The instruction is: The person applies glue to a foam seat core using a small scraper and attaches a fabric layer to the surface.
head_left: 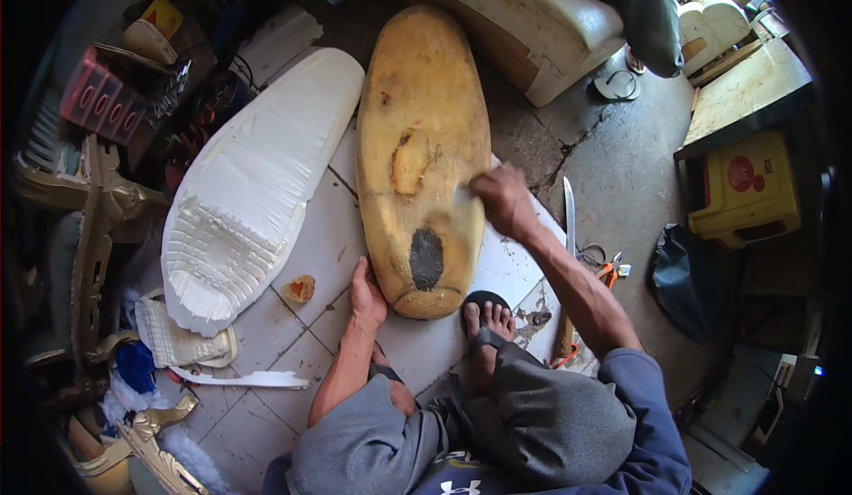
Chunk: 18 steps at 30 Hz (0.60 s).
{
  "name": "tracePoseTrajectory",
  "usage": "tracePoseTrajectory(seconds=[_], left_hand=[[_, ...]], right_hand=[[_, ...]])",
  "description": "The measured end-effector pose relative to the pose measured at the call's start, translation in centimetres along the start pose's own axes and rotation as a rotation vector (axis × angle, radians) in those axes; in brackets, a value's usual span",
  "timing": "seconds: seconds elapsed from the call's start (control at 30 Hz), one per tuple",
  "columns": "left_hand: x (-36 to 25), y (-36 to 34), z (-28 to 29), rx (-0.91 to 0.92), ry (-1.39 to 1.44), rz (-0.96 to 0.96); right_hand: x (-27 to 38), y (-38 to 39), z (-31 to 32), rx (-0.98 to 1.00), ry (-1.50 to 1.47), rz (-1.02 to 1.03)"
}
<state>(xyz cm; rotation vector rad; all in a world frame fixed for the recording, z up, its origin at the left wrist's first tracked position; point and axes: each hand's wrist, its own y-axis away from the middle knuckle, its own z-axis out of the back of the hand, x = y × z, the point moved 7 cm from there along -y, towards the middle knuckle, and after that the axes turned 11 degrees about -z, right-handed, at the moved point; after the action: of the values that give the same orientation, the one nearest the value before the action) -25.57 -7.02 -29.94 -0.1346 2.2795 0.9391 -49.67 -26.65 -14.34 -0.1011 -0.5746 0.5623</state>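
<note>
A long yellow-brown foam seat pad (417,96), with a dark oval patch and a torn spot on its surface, lies in front of me. My left hand (366,295) rests against its near left edge, fingers stretched out. Over its right side is my right hand (504,200), fingers curled round something smeared by motion, light-coloured at its tip; its kind does not show. To the left lies a white moulded foam seat pad (266,167) with a ridged near end. A small brown foam scrap (299,288) sits on the tiles between the white pad and my left hand.
Right of the pad lie a long curved blade (569,211) and orange-handled pliers (611,270). A yellow plastic stool (747,189) and dark cloth (690,282) stand farther right. Another person's leg (650,16) shows beyond. Carved gold frames (106,184) crowd the left.
</note>
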Motion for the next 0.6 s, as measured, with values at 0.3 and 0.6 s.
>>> tracePoseTrajectory(seconds=[0.3, 0.6], left_hand=[[-1.1, -0.2, 0.9, 0.003, -0.008, 0.024], [-0.1, 0.8, 0.0, 0.022, 0.003, -0.01]], right_hand=[[0.3, 1.1, -1.1, 0.025, -0.077, -0.109], [8.6, 16.8, -0.6, 0.104, -0.116, -0.162]])
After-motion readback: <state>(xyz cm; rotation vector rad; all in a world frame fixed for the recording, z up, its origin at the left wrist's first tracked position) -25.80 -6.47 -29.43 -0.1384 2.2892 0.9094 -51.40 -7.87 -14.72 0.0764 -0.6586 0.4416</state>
